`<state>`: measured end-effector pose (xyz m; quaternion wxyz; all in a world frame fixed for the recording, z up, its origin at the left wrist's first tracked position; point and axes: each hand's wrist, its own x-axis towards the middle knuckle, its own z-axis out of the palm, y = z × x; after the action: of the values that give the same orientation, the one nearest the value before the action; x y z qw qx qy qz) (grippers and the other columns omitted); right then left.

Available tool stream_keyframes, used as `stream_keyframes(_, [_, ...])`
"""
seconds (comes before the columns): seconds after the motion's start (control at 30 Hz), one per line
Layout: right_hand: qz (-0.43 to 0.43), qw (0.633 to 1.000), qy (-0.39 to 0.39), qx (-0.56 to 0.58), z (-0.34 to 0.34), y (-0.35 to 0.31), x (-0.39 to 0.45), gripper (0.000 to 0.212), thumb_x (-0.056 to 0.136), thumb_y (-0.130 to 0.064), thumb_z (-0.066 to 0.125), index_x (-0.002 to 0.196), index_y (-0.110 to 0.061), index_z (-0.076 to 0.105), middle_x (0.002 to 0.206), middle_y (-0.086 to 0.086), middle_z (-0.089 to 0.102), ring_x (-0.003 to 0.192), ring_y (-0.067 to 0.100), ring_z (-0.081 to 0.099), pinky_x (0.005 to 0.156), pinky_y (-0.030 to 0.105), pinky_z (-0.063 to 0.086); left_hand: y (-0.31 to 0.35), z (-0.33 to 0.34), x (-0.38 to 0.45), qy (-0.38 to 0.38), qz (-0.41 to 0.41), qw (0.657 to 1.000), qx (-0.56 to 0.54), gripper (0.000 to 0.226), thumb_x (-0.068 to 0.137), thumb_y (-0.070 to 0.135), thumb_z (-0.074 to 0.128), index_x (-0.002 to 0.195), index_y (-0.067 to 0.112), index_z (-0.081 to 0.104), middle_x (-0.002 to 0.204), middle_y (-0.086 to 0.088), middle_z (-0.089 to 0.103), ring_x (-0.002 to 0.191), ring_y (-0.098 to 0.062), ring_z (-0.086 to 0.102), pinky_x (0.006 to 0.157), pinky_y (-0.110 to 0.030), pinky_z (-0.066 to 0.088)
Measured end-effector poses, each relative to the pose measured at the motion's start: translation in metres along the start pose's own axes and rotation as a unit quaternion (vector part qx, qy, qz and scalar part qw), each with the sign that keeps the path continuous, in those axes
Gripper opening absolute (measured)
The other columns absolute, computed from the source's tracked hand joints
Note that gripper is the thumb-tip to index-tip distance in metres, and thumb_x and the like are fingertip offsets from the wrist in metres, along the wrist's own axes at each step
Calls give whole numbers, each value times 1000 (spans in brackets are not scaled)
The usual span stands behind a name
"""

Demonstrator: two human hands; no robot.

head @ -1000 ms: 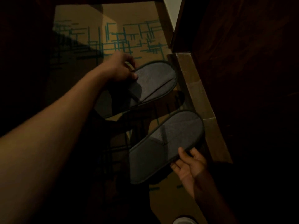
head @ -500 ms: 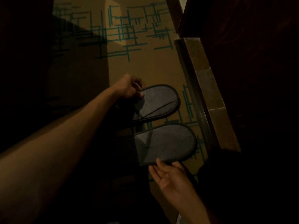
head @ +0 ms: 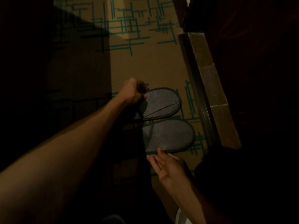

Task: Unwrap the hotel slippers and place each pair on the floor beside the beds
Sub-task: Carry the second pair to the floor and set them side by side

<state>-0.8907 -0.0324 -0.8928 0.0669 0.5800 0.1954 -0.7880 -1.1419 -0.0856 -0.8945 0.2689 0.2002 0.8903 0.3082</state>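
Note:
Two flat grey slippers with dark trim are side by side on the patterned carpet, toes pointing right toward the bed base. My left hand pinches the far slipper at its upper left edge. The near slipper rests flat on the carpet. My right hand is palm up with fingers spread, its thumb tip touching that slipper's lower rim; it holds nothing. The heel ends of both slippers are lost in shadow.
The tan carpet carries a green line pattern. A pale stone-like ledge of the bed base runs down the right side, with dark bedding above it. Deep shadow covers the left.
Both slippers came down from the air onto the carpet close to the ledge. My right hand let go of the near slipper and now rests open at its rim.

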Motion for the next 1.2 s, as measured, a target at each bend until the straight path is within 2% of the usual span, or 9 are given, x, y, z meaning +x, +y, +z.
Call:
stream_keyframes(0.13, [33, 999, -5, -12, 3, -8, -2, 23, 92, -1, 61, 113, 7, 55, 95, 30, 63, 83, 35, 66, 57, 32, 62, 5, 6, -4, 27, -13, 1000, 10, 25, 83, 5, 72, 108, 2, 71, 99, -5, 68, 93, -12, 60, 73, -18, 40])
stream_keyframes(0.33, [54, 998, 8, -20, 9, -2, 0, 29, 93, -5, 61, 118, 9, 55, 91, 24, 64, 84, 29, 65, 51, 26, 59, 5, 14, -5, 74, -41, 996, 0, 22, 81, 2, 70, 103, -1, 71, 111, -18, 73, 107, -28, 67, 80, -24, 46])
stream_keyframes(0.47, [54, 998, 10, -25, 13, -3, -1, 17, 94, -4, 60, 107, 5, 58, 87, 20, 63, 75, 24, 64, 54, 25, 59, 9, 16, -7, 84, -44, 995, 4, 25, 81, 3, 68, 106, 0, 72, 108, -20, 73, 105, -30, 67, 82, -30, 50])
stream_keyframes(0.53, [55, 998, 13, -28, 14, -3, 0, 9, 94, -4, 60, 97, 4, 59, 88, 19, 63, 75, 23, 64, 52, 25, 59, 9, 17, -8, 87, -49, 995, 5, 24, 81, 4, 69, 104, 1, 72, 107, -20, 73, 105, -30, 67, 79, -27, 47])
stream_keyframes(0.8, [46, 999, 10, -21, 17, 1, -1, 9, 92, -5, 62, 87, 1, 58, 91, 17, 64, 76, 21, 64, 47, 21, 58, 11, 18, -11, 74, -49, 996, 10, 23, 85, 5, 67, 108, 4, 70, 112, -14, 72, 104, -24, 65, 73, -21, 40])
stream_keyframes(0.87, [48, 998, 5, -34, 17, 0, -1, 9, 93, -7, 61, 88, 1, 59, 94, 18, 64, 77, 22, 65, 52, 23, 60, 11, 19, -11, 75, -49, 996, 16, 22, 84, 7, 67, 106, 7, 71, 111, -14, 72, 107, -29, 65, 79, -25, 47])
stream_keyframes(0.93, [57, 997, 2, -56, 16, 0, -1, 13, 95, -9, 59, 89, 3, 58, 90, 19, 65, 76, 25, 66, 60, 28, 61, 10, 20, -12, 73, -57, 996, 18, 20, 82, 10, 69, 102, 12, 71, 111, -13, 72, 107, -31, 65, 90, -37, 54])
stream_keyframes(1.0, [65, 995, 2, -72, 15, -2, -3, 16, 95, -11, 59, 88, 4, 59, 86, 21, 67, 74, 27, 67, 54, 28, 61, 8, 20, -13, 71, -64, 995, 17, 19, 81, 12, 71, 100, 14, 71, 111, -11, 73, 108, -31, 65, 94, -45, 54])
stream_keyframes(1.2, [74, 988, 9, -138, 14, -4, 0, 22, 96, -23, 59, 90, -2, 62, 88, 13, 70, 75, 22, 68, 54, 26, 57, 6, 18, -14, 80, -88, 993, 19, 19, 81, 24, 74, 99, 19, 70, 111, -9, 72, 113, -30, 61, 102, -47, 44])
